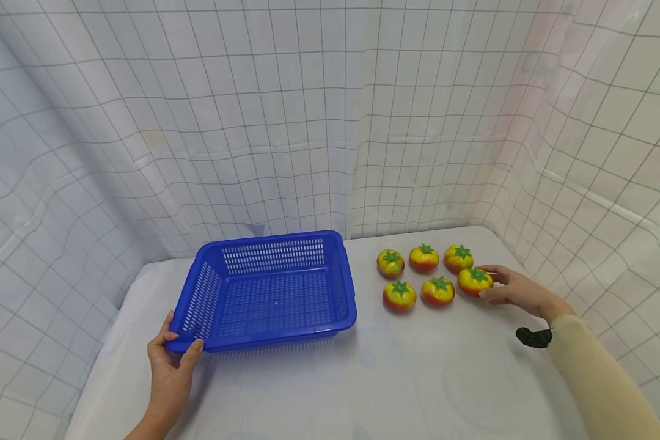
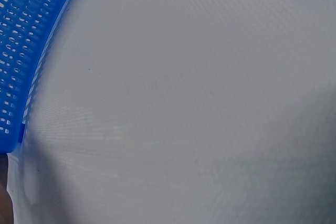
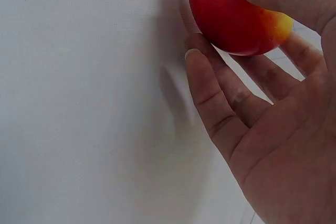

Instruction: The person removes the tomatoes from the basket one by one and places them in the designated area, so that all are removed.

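Note:
My left hand grips the near left corner of a blue plastic basket, thumb on the rim. In the left wrist view the basket's slotted wall fills the upper left, and only a sliver of the hand shows. At the right, my right hand holds the nearest right toy tomato, yellow and red with a green leafy top. The right wrist view shows the thumb and fingers around the red underside of this tomato.
Several more toy tomatoes stand in two rows beside it, among them one at the front left and one at the back. A white cloth covers the table. Checked white curtains hang behind and at both sides.

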